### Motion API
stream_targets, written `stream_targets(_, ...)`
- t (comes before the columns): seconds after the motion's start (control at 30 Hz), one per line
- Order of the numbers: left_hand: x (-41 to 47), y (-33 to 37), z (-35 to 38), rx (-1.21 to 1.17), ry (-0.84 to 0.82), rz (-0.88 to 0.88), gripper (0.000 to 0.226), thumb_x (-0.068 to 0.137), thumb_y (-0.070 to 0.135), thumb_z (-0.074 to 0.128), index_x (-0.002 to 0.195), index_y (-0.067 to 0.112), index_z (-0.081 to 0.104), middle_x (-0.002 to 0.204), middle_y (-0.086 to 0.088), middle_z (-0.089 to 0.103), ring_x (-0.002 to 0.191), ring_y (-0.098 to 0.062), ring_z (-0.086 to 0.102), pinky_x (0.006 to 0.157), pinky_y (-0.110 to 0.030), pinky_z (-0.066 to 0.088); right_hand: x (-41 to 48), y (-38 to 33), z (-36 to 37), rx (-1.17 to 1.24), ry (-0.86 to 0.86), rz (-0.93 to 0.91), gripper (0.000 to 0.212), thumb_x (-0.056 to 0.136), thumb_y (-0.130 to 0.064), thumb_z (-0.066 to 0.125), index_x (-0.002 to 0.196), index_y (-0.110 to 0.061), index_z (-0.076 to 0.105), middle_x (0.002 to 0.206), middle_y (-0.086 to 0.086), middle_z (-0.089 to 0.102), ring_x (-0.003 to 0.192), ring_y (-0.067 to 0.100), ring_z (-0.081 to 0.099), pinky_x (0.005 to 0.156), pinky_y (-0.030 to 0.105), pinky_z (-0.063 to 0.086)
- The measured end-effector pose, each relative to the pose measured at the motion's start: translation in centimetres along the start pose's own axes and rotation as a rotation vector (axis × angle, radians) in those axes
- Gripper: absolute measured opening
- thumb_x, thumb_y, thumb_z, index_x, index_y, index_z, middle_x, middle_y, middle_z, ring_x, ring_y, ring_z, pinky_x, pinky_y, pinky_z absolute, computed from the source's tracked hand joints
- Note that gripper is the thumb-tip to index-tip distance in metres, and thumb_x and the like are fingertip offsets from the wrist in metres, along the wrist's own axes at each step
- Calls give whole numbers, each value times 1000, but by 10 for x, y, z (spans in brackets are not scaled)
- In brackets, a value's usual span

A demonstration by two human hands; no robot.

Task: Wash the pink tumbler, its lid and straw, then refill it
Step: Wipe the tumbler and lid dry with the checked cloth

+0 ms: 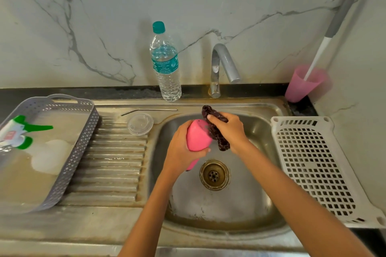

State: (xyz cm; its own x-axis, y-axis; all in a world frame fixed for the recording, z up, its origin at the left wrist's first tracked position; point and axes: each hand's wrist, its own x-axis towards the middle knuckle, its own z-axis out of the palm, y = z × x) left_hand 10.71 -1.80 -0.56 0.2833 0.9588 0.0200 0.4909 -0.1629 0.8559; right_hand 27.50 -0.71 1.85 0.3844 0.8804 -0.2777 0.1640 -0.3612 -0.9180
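Observation:
My left hand grips the pink tumbler over the steel sink basin, base pointing away from me and its mouth hidden toward my wrist. My right hand holds a dark scrubbing cloth pressed against the tumbler's right side. The clear plastic lid lies on the ribbed drainboard left of the basin. Just behind it lies the bent metal straw. A water bottle with a teal cap stands upright against the wall.
The tap arches over the basin's back edge, with no water running. A grey basket holding a green-and-white spray bottle sits at left. A white perforated tray lies at right. A pink cup with a brush stands in the back right corner.

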Motion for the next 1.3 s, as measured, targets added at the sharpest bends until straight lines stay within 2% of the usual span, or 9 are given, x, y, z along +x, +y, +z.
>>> stream_targets(0.17,-14,-6,-27,-252,226,-110,93,60,26,92,129,48,34,124,20,51,110,-5,56,82,-25,52,4,-1,19,99,-36,70,14,81,-33,74,92,-27,68,91,-3,68,90,16,66,82,33,54)
stream_targets(0.37,-31,-43,-82,-374,527,-193,99,57,22,94,136,37,35,129,7,53,113,-16,58,89,-47,56,-10,6,37,91,-30,12,27,85,-32,71,110,-23,68,92,-7,65,85,8,61,75,23,48)
stream_targets(0.5,-40,-62,-103,-341,656,-218,97,59,18,90,136,31,32,131,2,49,109,-12,57,96,-40,52,-15,7,43,58,-17,-38,30,85,-34,70,113,-22,68,98,-5,68,88,8,61,71,16,46)
stream_targets(0.73,-42,-80,-112,-325,692,-226,99,68,9,88,140,33,24,137,1,43,111,-7,53,97,-33,49,-17,6,43,74,-8,-13,29,87,-33,69,113,-21,66,97,-4,65,82,3,58,59,11,40)
stream_targets(0.93,-44,-85,-112,-298,697,-223,113,66,12,90,146,39,15,145,-1,37,124,-16,49,107,-45,45,-19,8,40,97,7,-7,29,86,-32,70,113,-20,66,96,-4,66,83,4,59,61,13,43)
stream_targets(1.0,-47,-79,-110,-281,718,-233,125,63,16,92,150,41,6,155,1,23,138,-15,37,115,-41,34,-19,9,39,104,11,-6,29,86,-32,70,112,-20,66,96,-5,65,87,9,61,63,14,45)
stream_targets(1.07,-56,-63,-103,-233,810,-251,128,64,23,91,154,31,1,160,2,7,147,-9,16,120,-26,17,-19,9,39,103,15,-7,30,86,-33,70,113,-20,66,97,-4,65,89,9,61,64,14,45)
stream_targets(1.17,-74,-26,-77,-109,940,-117,110,74,27,84,154,15,9,159,-6,11,147,-10,14,120,-21,16,-19,12,40,103,10,-9,31,86,-33,70,114,-19,66,100,-2,67,89,9,61,64,15,45)
stream_targets(1.3,-67,-6,-37,-19,706,11,84,86,12,72,152,12,19,157,-5,20,146,-17,21,119,-38,27,-18,16,41,107,-7,7,34,85,-34,70,114,-17,67,102,0,68,93,14,63,67,18,47)
